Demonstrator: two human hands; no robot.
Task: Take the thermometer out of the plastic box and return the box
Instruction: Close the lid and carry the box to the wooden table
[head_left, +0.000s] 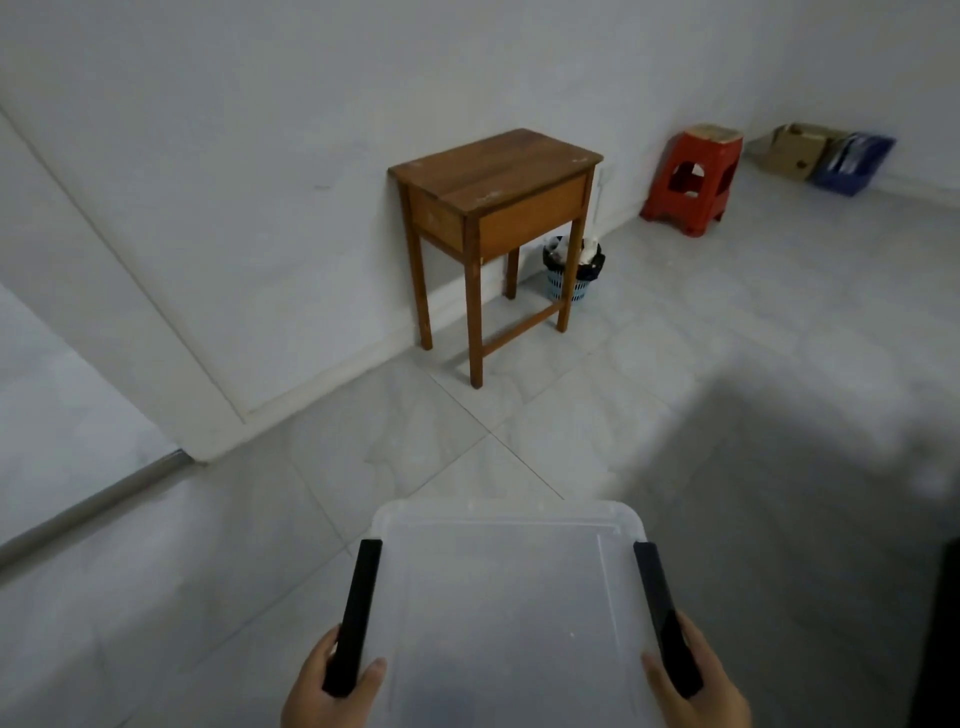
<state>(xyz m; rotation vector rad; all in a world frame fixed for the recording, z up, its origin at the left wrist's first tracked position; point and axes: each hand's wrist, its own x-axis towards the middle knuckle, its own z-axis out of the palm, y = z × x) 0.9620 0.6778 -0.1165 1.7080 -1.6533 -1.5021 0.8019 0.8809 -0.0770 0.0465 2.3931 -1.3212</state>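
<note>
Clear plastic box (511, 597), lid on, sits between both hands: left grip (332, 680) and right grip (696, 680) clamp its black handles; wooden tabletop (493, 163) lies straight ahead.

No text, label or number can be read anywhere.

Pale tiled floor (675, 322), wooden table (493, 171), red stool (691, 176), lined bin (571, 270), possibly cardboard boxes (795, 150)

The box (509, 597) is cloudy clear with black side clips (353, 618), the small bench (493, 171) brown wood, the stool (693, 179) red, the bin (569, 283) pale blue with a black liner, the floor (727, 322) pale grey tile.
</note>
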